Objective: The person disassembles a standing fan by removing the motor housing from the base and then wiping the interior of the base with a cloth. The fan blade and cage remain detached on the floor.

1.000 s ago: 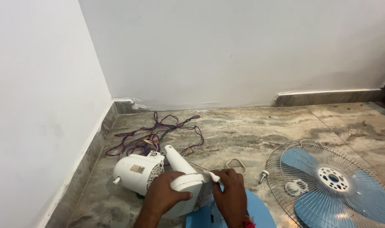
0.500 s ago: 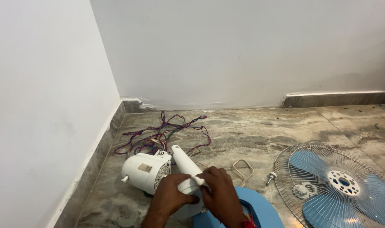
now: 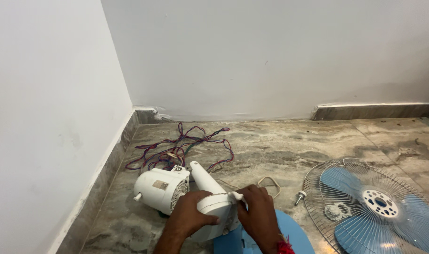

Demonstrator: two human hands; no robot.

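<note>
Nearest the camera, low in the view, both hands close around a white fan neck piece (image 3: 214,214). The left hand (image 3: 188,218) wraps its rounded lower end from the left, fingers curled tight on the shell, which seems meant to keep the part from rolling on the floor. The right hand (image 3: 257,216) comes in from the right with its fingertips pinched together on a small white knob (image 3: 236,196) at the side of that piece; a red thread band (image 3: 285,245) shows at the wrist. Under the hands lies a blue round base (image 3: 294,235), half hidden. Just left of the left hand, the white motor housing (image 3: 160,188) lies on its side, joined to the neck. Well to the right, a wire grille with blue blades (image 3: 374,207) lies flat, a loose bolt (image 3: 299,197) beside its rim. Farther off, a tangle of red and purple wires (image 3: 176,150) sprawls toward the wall corner on the marble floor (image 3: 294,141).
</note>
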